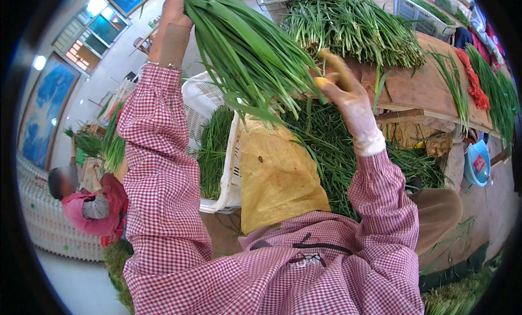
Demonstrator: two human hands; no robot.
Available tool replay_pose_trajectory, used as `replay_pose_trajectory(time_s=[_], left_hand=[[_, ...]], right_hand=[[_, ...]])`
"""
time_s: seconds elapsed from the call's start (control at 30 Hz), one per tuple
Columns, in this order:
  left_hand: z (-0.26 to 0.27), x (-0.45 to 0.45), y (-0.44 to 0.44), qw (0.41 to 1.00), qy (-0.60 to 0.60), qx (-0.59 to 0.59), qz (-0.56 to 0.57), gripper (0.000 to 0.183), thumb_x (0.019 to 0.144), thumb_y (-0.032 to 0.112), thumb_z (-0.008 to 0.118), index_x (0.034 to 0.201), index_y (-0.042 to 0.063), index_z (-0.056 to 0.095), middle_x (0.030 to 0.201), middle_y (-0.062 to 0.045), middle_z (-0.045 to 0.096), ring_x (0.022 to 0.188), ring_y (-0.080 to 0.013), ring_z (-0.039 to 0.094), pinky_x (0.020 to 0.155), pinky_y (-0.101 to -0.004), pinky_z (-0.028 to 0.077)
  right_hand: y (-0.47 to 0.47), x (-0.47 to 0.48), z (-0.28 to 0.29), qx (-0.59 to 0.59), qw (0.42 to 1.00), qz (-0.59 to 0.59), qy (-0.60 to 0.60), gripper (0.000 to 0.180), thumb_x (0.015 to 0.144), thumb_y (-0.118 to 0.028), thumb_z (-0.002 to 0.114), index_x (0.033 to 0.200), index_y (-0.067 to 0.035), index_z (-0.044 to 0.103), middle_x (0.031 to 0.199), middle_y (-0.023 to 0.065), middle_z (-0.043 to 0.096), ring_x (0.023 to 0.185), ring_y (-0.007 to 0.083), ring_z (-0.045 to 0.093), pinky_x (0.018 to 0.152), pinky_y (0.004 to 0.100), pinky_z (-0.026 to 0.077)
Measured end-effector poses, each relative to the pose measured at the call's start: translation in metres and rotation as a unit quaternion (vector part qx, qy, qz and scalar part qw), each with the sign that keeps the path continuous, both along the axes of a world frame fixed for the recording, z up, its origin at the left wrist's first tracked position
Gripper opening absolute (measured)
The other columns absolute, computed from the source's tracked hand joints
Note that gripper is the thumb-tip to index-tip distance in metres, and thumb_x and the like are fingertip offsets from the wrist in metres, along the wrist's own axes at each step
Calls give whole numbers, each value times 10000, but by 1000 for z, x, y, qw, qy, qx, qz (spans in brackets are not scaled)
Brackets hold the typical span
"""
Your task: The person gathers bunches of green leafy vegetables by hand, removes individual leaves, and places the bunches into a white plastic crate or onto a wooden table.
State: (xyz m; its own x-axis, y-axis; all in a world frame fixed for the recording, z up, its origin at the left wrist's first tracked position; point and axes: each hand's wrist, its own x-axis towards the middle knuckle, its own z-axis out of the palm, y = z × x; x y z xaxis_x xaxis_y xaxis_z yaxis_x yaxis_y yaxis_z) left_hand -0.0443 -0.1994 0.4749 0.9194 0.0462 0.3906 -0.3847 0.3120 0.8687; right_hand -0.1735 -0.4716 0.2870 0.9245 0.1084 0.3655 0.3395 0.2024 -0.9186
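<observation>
Near the top of the view, my left hand (176,9) grips a thick bunch of long green chives (248,50). The bunch slants down to the right, its pale stem ends spread out. Close to those ends is my right hand (346,84), in a thin pale glove with yellow fingertips. Its thumb and forefinger are apart, and no firm hold shows. Below the bunch, a yellow plastic sheet (281,176) covers my lap. Loose green leaves (326,139) are heaped just right of the sheet.
A white plastic crate (223,192) with greens stands left of the sheet. On the wooden table (440,86) lie piled chives (367,33) and red ties (473,80). A blue basin (477,162) is at right. Another person (91,201) sits at far left.
</observation>
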Motion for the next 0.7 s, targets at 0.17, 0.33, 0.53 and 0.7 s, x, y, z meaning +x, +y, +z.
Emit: replay_pose_trajectory(time_s=[0.17, 0.33, 0.53, 0.7], left_hand=[[9, -8, -5, 999, -28, -12, 38, 158, 796, 156, 587, 872, 26, 540, 754, -106, 588, 676, -239, 600, 632, -342, 538], [11, 12, 16, 999, -6, -49, -3, 166, 795, 152, 585, 877, 14, 548, 758, -115, 596, 681, -244, 606, 643, -349, 542], [4, 12, 26, 998, -10, -57, 16, 178, 800, 150, 583, 899, 7, 545, 770, -126, 597, 699, -255, 606, 650, -352, 542], [16, 3, 9, 997, -12, -67, 48, 174, 793, 167, 598, 852, 18, 530, 723, -113, 576, 647, -254, 592, 610, -367, 538]], right_hand=[[3, -11, 5, -46, 983, 122, 126, 214, 848, -204, 576, 955, -23, 607, 646, -1, 578, 568, 23, 472, 544, 163, 389], [-55, 0, -190, -550, 825, 58, 117, 424, 813, -397, 567, 1056, -50, 576, 929, 100, 623, 803, 171, 593, 636, 254, 479], [0, -7, -65, 5, 980, 149, 133, 726, 838, -482, 482, 1373, -79, 200, 1355, 123, 314, 1188, 237, 414, 799, 286, 450], [15, 6, -52, -54, 970, 130, 199, 393, 860, -384, 503, 1022, -28, 543, 819, 18, 563, 639, 108, 509, 568, 224, 414]])
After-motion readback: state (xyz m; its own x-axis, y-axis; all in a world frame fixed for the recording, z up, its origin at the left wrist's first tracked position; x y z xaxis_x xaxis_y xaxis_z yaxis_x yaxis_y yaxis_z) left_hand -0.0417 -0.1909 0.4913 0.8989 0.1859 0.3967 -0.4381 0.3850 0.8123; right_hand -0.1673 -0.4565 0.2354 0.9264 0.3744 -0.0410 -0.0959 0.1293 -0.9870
